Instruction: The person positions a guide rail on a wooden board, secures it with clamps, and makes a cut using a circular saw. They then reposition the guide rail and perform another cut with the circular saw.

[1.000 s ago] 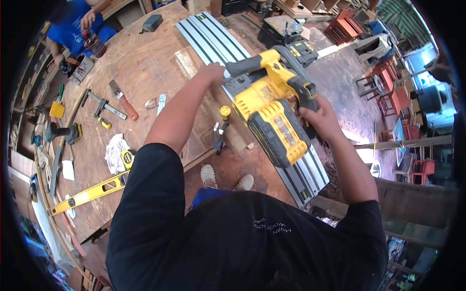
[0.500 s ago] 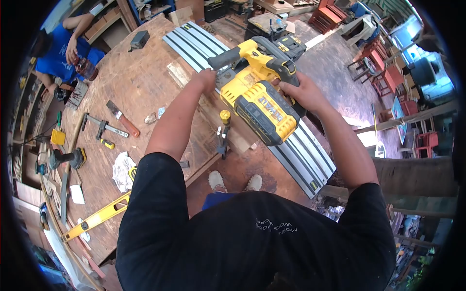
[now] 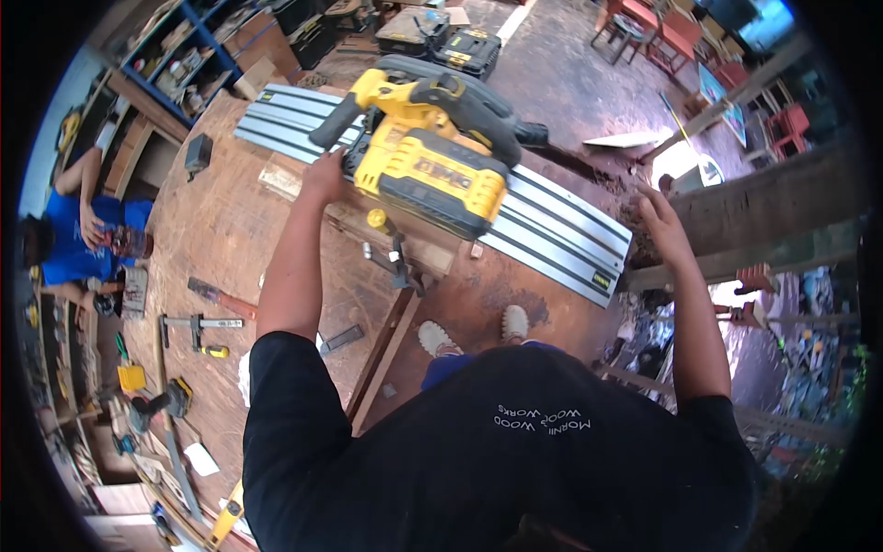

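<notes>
A yellow and black cordless saw (image 3: 432, 156) sits on a long silver guide rail (image 3: 561, 230), which lies across the bench edge and juts out to the right. My left hand (image 3: 324, 177) is at the saw's left side near its base; its fingers are partly hidden, so its grip cannot be made out. Away from the saw, my right hand (image 3: 660, 221) is raised near the rail's right end, fingers apart and holding nothing. A clamp with a yellow knob (image 3: 377, 219) stands at the bench edge below the saw.
On the wooden bench (image 3: 221, 239) lie a bar clamp (image 3: 198, 324), a scraper (image 3: 221, 296) and a drill (image 3: 164, 403). A co-worker in blue (image 3: 74, 235) handles a tool at the far left. A thick wooden beam (image 3: 763, 179) stands at the right.
My right hand has let go of the saw's rear handle and moved right with its fingers spread. The camera view has turned, shifting the saw and rail leftward in view.
</notes>
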`<state>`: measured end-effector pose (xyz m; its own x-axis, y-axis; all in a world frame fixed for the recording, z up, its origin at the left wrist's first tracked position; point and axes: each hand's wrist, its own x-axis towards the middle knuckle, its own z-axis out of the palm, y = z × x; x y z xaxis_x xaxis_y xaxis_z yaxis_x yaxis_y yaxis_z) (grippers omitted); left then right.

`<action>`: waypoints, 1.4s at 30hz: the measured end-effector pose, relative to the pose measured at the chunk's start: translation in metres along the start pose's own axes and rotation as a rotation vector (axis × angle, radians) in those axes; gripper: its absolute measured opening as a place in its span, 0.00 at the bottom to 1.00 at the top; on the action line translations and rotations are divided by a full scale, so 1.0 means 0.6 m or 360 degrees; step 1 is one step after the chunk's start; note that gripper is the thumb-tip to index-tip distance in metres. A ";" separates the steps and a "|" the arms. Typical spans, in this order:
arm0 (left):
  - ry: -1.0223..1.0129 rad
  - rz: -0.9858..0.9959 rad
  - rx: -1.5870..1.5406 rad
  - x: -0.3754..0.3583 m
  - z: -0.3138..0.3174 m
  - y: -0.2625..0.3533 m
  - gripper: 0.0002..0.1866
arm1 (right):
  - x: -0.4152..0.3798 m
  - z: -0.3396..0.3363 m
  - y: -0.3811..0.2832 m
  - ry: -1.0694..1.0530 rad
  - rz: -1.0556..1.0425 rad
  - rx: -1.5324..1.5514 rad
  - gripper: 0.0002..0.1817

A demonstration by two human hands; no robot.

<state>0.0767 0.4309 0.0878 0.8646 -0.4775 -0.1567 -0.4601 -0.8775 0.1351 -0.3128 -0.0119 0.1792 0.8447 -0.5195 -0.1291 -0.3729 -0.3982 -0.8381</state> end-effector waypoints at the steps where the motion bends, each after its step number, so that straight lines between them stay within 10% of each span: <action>1: 0.0140 0.0097 -0.0237 0.014 0.027 -0.030 0.34 | -0.017 -0.022 0.027 0.0027 0.0020 0.0033 0.27; 3: 0.0051 0.0021 -0.0986 -0.006 0.015 -0.033 0.33 | -0.046 -0.066 0.082 0.0151 0.0099 -0.0021 0.27; 13: 0.1511 -0.0517 -0.1408 -0.350 0.035 0.113 0.22 | -0.045 -0.245 0.549 0.0036 0.0741 0.0273 0.27; 18: 0.1415 -0.0890 -0.0905 -0.483 0.102 0.373 0.16 | 0.020 -0.226 0.642 -0.0427 0.0689 0.0128 0.20; 22: 0.0982 -0.0437 -0.0761 -0.514 0.154 0.508 0.13 | 0.159 -0.169 0.560 -0.0829 0.0495 -0.0092 0.23; 31: 0.1030 -0.0474 -0.0851 -0.379 0.154 0.607 0.09 | 0.427 -0.155 0.486 -0.0915 -0.0321 -0.0407 0.31; 35: 0.0908 -0.0370 -0.1078 -0.222 0.123 0.663 0.09 | 0.481 -0.285 0.536 -0.0814 0.0650 0.0168 0.26; 42: 0.0554 -0.0223 -0.1131 -0.085 0.073 0.775 0.10 | 0.601 -0.402 0.686 -0.0959 0.0557 -0.0423 0.19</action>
<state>-0.1900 0.0453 0.1154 0.9721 -0.2207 0.0799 -0.2052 -0.6338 0.7457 -0.2543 -0.5456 -0.0847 0.6952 -0.1754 -0.6971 -0.6745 -0.4945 -0.5482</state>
